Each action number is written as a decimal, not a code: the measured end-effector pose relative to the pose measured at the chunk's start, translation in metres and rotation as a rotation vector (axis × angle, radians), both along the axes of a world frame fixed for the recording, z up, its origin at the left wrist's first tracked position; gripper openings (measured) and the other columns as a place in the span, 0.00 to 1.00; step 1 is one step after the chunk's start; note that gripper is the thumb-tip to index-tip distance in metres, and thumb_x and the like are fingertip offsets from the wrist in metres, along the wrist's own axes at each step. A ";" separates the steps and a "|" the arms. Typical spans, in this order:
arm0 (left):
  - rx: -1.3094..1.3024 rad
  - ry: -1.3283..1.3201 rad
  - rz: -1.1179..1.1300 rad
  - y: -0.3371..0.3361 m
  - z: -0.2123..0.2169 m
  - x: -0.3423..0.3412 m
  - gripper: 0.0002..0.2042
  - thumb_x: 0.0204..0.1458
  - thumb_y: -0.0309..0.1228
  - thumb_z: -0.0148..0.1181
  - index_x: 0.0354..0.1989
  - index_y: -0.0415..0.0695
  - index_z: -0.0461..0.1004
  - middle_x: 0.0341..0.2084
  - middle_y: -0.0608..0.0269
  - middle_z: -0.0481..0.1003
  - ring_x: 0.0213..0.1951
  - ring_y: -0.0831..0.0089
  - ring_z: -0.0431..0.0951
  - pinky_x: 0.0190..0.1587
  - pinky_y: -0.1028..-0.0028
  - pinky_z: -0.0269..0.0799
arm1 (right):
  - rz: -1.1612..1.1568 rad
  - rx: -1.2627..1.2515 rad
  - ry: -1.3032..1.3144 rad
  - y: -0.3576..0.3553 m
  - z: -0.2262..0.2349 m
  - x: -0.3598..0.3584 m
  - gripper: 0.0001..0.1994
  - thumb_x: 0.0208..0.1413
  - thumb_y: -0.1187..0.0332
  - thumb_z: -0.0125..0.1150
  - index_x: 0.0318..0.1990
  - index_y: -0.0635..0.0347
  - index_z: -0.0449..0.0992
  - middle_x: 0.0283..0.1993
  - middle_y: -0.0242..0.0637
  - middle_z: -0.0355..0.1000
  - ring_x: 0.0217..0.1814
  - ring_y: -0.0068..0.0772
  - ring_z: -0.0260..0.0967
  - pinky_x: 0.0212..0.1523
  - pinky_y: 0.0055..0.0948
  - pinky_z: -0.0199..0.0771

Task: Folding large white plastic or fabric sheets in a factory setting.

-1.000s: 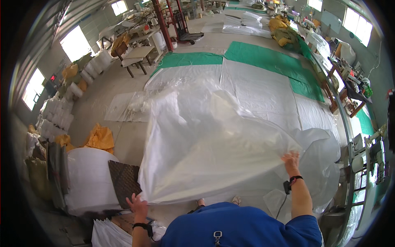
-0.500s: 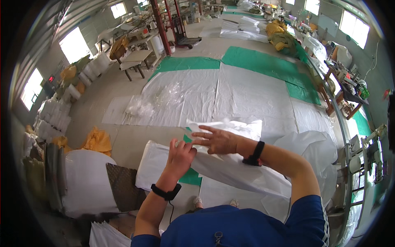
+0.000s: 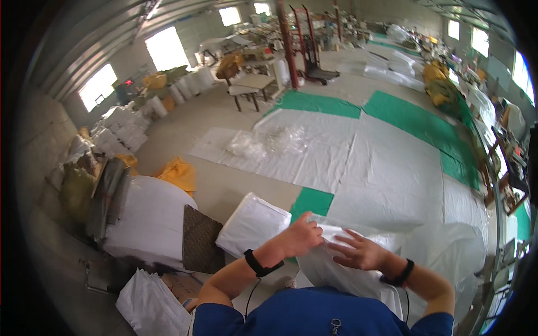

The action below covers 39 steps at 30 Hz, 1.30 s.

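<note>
A translucent white plastic sheet hangs in front of me and spreads out to the right. At its upper left corner my left hand is closed in a pinch on the edge. My right hand is a little to the right, fingers spread over the sheet, with no grip on it that I can see. Left of the sheet lies a folded white plastic stack with a flat top. Black bands circle both wrists.
White and green sheeting covers the floor ahead, with crumpled clear film on it. At left are a large white roll, a brown woven panel and yellow sacks. A white bag sits low at left.
The view has swung left. My right hand has drawn back to the right of the left hand, and the sheet now shows apart from the folded stack. The left hand still pinches.
</note>
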<state>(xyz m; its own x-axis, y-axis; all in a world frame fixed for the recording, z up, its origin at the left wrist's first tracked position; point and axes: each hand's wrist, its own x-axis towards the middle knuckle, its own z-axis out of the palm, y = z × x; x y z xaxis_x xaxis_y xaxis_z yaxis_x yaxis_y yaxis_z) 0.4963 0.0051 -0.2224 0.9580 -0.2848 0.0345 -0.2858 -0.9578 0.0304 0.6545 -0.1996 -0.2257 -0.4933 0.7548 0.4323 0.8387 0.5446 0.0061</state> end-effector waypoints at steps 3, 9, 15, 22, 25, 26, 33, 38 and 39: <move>0.047 -0.160 -0.004 -0.015 -0.006 0.002 0.02 0.40 0.28 0.55 0.21 0.52 0.73 0.23 0.70 0.68 0.36 0.71 0.72 0.52 0.61 0.63 | -0.418 -0.064 0.276 -0.025 -0.001 -0.007 0.35 0.44 0.57 0.66 0.61 0.55 0.62 0.59 0.61 0.57 0.61 0.56 0.59 0.62 0.43 0.58; 0.080 -0.025 -0.050 -0.075 0.025 0.026 0.06 0.40 0.30 0.58 0.29 0.48 0.74 0.34 0.66 0.72 0.44 0.67 0.71 0.54 0.62 0.61 | -0.642 -0.711 0.806 -0.030 -0.028 -0.021 0.32 0.44 0.67 0.61 0.59 0.61 0.57 0.45 0.57 0.70 0.52 0.54 0.68 0.51 0.41 0.66; -0.607 -0.368 0.268 -0.059 -0.027 0.009 0.58 0.30 0.51 0.73 0.67 0.44 0.40 0.66 0.46 0.43 0.67 0.47 0.40 0.64 0.48 0.39 | -0.690 -0.584 1.014 -0.050 -0.013 -0.007 0.30 0.43 0.76 0.52 0.59 0.58 0.58 0.49 0.54 0.70 0.54 0.53 0.66 0.53 0.41 0.67; -1.503 0.084 0.063 -0.059 -0.037 0.062 0.50 0.30 0.41 0.76 0.63 0.41 0.51 0.47 0.55 0.72 0.54 0.66 0.67 0.55 0.67 0.62 | -0.539 -0.609 1.095 -0.069 0.001 -0.014 0.36 0.41 0.78 0.46 0.65 0.51 0.54 0.49 0.52 0.69 0.51 0.48 0.69 0.51 0.36 0.66; -1.402 0.226 0.194 -0.044 -0.067 0.084 0.23 0.34 0.28 0.74 0.42 0.40 0.74 0.31 0.68 0.77 0.35 0.81 0.74 0.39 0.77 0.70 | -0.604 -0.661 1.093 -0.084 0.017 0.000 0.34 0.47 0.73 0.52 0.65 0.51 0.54 0.49 0.52 0.70 0.51 0.48 0.69 0.53 0.35 0.66; -1.361 0.137 0.230 -0.044 -0.072 0.094 0.17 0.35 0.27 0.73 0.35 0.40 0.75 0.27 0.70 0.76 0.32 0.82 0.73 0.36 0.78 0.70 | -0.746 -0.715 1.006 -0.095 0.017 0.010 0.33 0.49 0.65 0.56 0.65 0.53 0.54 0.49 0.53 0.70 0.51 0.48 0.69 0.53 0.36 0.66; -1.419 -0.191 0.299 -0.006 -0.023 0.115 0.08 0.43 0.29 0.64 0.29 0.39 0.76 0.25 0.71 0.75 0.28 0.82 0.70 0.34 0.79 0.66 | -1.459 -0.706 0.732 -0.260 0.068 0.004 0.43 0.45 0.40 0.62 0.62 0.61 0.57 0.49 0.53 0.70 0.52 0.52 0.68 0.51 0.39 0.67; -1.514 -0.189 0.099 -0.004 -0.007 0.134 0.11 0.42 0.34 0.66 0.28 0.39 0.75 0.24 0.72 0.74 0.28 0.82 0.68 0.34 0.78 0.64 | -1.752 -0.526 0.950 -0.305 0.017 -0.078 0.40 0.41 0.42 0.65 0.58 0.56 0.64 0.43 0.52 0.73 0.48 0.51 0.70 0.48 0.40 0.68; -1.561 -0.195 0.073 -0.005 -0.005 0.136 0.13 0.42 0.36 0.67 0.27 0.40 0.74 0.24 0.73 0.73 0.27 0.82 0.68 0.33 0.78 0.64 | -1.782 -0.517 0.968 -0.298 0.012 -0.096 0.40 0.41 0.42 0.65 0.58 0.56 0.64 0.43 0.52 0.73 0.48 0.51 0.70 0.48 0.40 0.68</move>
<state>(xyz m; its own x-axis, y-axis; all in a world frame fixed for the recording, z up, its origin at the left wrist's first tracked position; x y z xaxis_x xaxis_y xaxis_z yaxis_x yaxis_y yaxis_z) 0.6319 -0.0001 -0.2274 0.9134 0.1935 0.3581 -0.3595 -0.0291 0.9327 0.5586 -0.4974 -0.2133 0.9383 0.1516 -0.3108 -0.0286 -0.8617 -0.5066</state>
